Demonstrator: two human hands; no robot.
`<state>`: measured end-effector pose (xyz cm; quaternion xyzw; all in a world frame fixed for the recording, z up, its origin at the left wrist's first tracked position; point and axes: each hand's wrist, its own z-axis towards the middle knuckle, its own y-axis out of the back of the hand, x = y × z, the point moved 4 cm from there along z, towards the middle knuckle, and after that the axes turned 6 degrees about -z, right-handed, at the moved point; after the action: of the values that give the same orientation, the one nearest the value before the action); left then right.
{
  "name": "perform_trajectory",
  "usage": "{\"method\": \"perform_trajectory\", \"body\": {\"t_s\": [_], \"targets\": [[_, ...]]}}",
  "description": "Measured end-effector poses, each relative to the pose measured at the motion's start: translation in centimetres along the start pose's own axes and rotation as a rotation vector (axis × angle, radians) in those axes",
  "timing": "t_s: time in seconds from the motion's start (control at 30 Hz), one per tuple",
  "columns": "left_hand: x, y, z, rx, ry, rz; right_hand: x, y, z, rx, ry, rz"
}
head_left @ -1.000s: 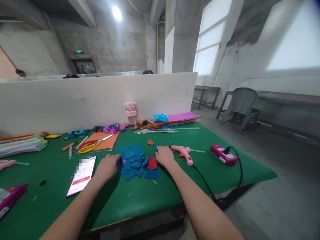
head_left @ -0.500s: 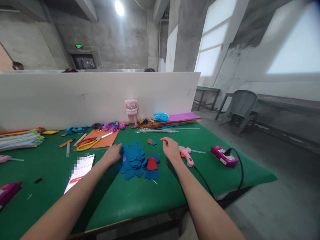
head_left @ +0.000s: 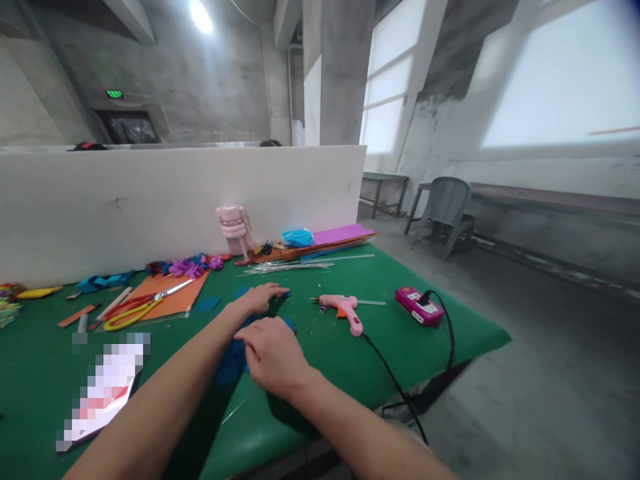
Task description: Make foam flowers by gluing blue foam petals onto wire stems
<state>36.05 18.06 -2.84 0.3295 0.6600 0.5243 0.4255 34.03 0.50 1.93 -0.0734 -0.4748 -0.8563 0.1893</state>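
My left hand (head_left: 261,298) reaches across the table, its fingers bent down over a small blue felt piece (head_left: 286,294) that peeks out at the fingertips. Close in front, my right hand (head_left: 274,350) hovers over the pile of blue felt pieces (head_left: 231,363) with its fingers curled together; whatever they hold is hidden from me. Most of the pile is covered by both hands and the left forearm. One blue felt piece (head_left: 207,304) lies apart on the left. To the right of my hands rests a pink glue gun (head_left: 343,308) with a glue stick in its back.
Left on the green table (head_left: 310,400) are scissors (head_left: 137,308) on an orange sheet (head_left: 193,293) and a phone (head_left: 107,393). A magenta power strip (head_left: 419,307) sits right, its black cable crossing the edge. Behind stand a pink bottle (head_left: 235,230) and a white partition (head_left: 165,200).
My view has turned right. The left hand has moved right across the pile to the small pieces beyond it; the right hand has come left and nearer, over the pile. The red piece is hidden.
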Motion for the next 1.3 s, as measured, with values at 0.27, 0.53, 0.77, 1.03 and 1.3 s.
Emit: {"method": "perform_trajectory", "body": {"t_s": [0.27, 0.53, 0.77, 1.03, 1.3], "targets": [[-0.3, 2.3, -6.9, -0.005, -0.066, -0.025, 0.1, 1.0, -0.6, 0.022, 0.020, 0.005], [0.4, 5.8, -6.4, -0.224, 0.132, 0.047, 2.2, 1.2, -0.4, -0.124, 0.068, 0.047], [-5.0, 3.5, 2.1, -0.216, -0.104, 0.033, 3.1, 4.0, -0.6, -0.364, 0.179, 0.118], [-8.5, -0.3, 11.0, -0.134, -0.193, -0.015, 1.9, 5.9, -1.7, -0.436, 0.210, 0.119], [-2.2, 2.2, 10.6, -0.258, 0.055, -0.097, 2.0, 7.2, -2.7, -0.327, 0.201, 0.124]]}}
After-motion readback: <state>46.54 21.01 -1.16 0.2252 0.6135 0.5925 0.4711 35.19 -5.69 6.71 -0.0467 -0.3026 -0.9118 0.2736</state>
